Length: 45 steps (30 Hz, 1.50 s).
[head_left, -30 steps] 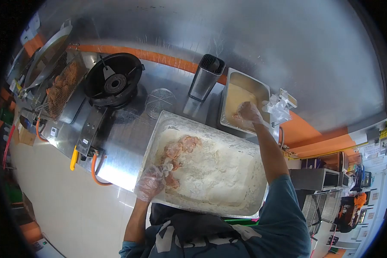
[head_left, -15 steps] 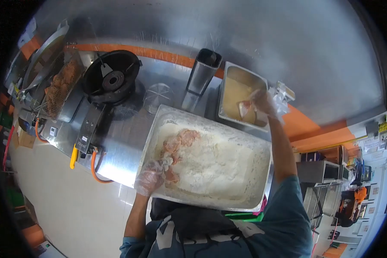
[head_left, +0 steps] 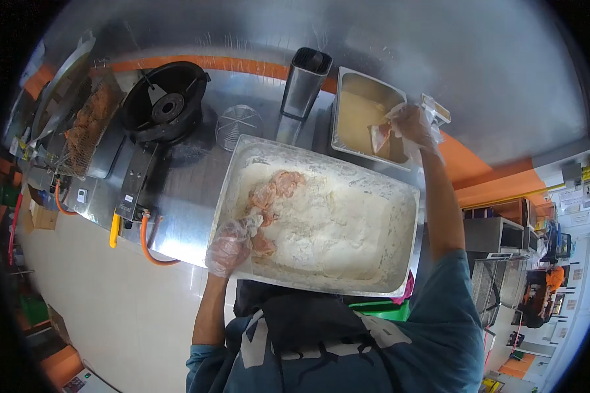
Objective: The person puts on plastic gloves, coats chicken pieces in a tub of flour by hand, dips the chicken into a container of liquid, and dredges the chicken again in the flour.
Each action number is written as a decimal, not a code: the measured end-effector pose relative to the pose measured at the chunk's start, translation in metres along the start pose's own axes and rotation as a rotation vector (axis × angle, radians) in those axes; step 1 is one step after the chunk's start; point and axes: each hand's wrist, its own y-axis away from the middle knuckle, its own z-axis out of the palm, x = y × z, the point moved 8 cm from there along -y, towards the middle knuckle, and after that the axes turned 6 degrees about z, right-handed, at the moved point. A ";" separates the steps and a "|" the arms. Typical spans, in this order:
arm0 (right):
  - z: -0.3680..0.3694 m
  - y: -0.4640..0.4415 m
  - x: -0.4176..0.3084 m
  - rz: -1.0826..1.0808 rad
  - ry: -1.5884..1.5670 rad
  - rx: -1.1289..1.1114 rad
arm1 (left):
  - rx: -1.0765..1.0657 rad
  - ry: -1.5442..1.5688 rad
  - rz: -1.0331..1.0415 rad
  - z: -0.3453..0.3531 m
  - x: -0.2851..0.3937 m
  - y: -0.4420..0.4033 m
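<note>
A large metal tray (head_left: 406,239) of white flour lies before me, with floured raw meat pieces (head_left: 285,183) on its left side. My left hand (head_left: 228,247), in a clear plastic glove, is at the tray's left edge beside the meat; its fingers are bunched and what they hold is unclear. Up at the right, my gloved right hand (head_left: 411,123) grips a raw meat piece (head_left: 379,137) over a deep metal pan (head_left: 336,124) of pale yellowish liquid.
Behind the tray stand a metal holder (head_left: 300,88) and a round wire rack (head_left: 238,126). Farther left are a black burner (head_left: 167,105) and a wire basket of browned fried pieces (head_left: 87,128). A green container (head_left: 381,309) is below the tray's front edge.
My right hand has lifted a meat piece out of the liquid and moved toward the pan's right side. My left hand stays at the tray's left edge. The view has tilted down.
</note>
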 end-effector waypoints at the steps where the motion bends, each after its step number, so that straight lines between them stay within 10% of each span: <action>1: -0.005 0.006 -0.008 -0.033 0.015 -0.005 | -0.004 0.005 0.001 0.001 -0.001 0.000; 6: -0.038 0.030 -0.040 -0.210 0.162 0.028 | 0.022 0.007 0.095 0.006 -0.002 0.002; 14: -0.082 0.149 -0.145 0.210 -0.176 -0.294 | -0.062 0.015 -0.005 0.001 0.001 -0.003; 24: 0.138 0.206 -0.016 -0.070 -0.067 -0.752 | -0.190 -0.025 0.233 0.058 0.009 -0.008; 28: 0.172 0.217 0.038 0.062 0.034 -0.336 | -0.425 -0.116 0.500 0.094 0.066 -0.018; 33: 0.086 0.236 -0.039 0.111 0.212 -0.400 | -0.531 -0.290 0.709 0.157 0.099 -0.026; 37: 0.088 0.269 -0.033 -0.423 0.131 -0.305 | -0.615 -0.284 0.760 0.110 0.138 -0.046; 41: 0.061 0.294 -0.056 0.220 -0.828 -0.610 | -0.558 -0.213 0.814 0.104 0.141 -0.050; 45: 0.077 0.302 -0.045 0.359 -0.636 -0.771 | -0.552 -0.109 0.689 0.111 0.129 -0.056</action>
